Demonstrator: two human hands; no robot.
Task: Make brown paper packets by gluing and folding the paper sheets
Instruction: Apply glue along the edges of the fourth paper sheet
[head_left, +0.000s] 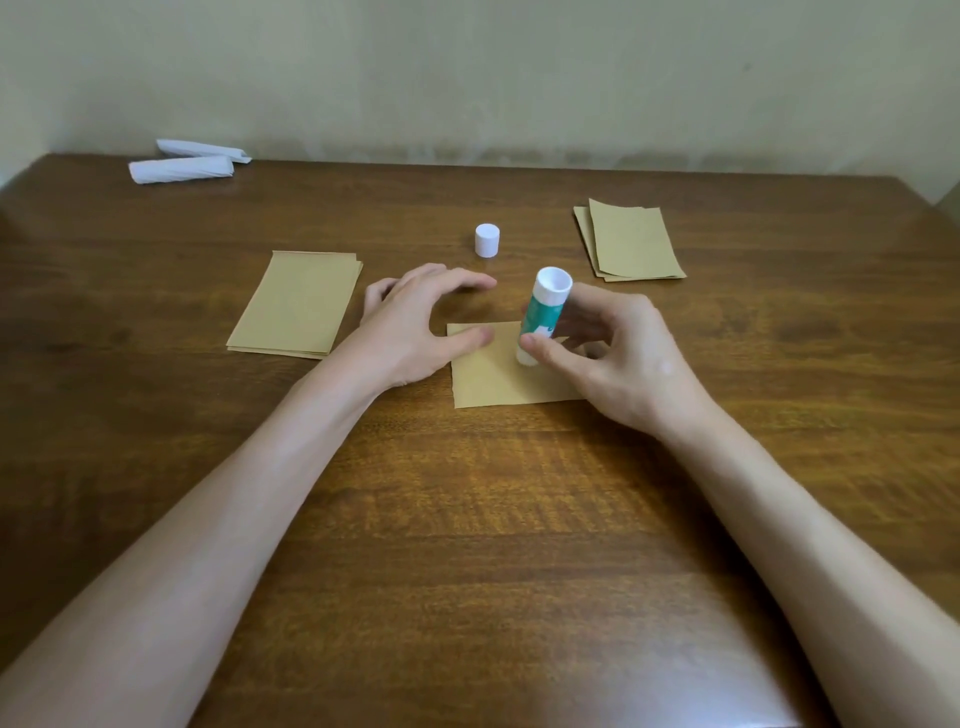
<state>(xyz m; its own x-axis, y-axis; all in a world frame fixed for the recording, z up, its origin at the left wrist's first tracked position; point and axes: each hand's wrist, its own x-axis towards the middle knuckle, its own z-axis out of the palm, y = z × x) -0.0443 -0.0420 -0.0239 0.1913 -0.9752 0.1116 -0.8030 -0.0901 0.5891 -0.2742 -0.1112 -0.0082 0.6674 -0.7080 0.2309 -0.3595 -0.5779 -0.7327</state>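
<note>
A folded brown paper sheet (493, 379) lies in the middle of the wooden table (467, 519). My right hand (618, 358) pinches a green and white glue stick (543, 317), uncapped, held upright with its lower end on the sheet. My left hand (415, 322) hovers with spread fingers over the sheet's left top corner, its thumb touching the paper's edge. The glue stick's white cap (487, 240) stands on the table behind the hands.
A stack of brown sheets (298, 306) lies left of my left hand. Another small stack of brown paper (631, 241) lies at the back right. Two white rolled paper bundles (187, 161) sit at the far left edge by the wall.
</note>
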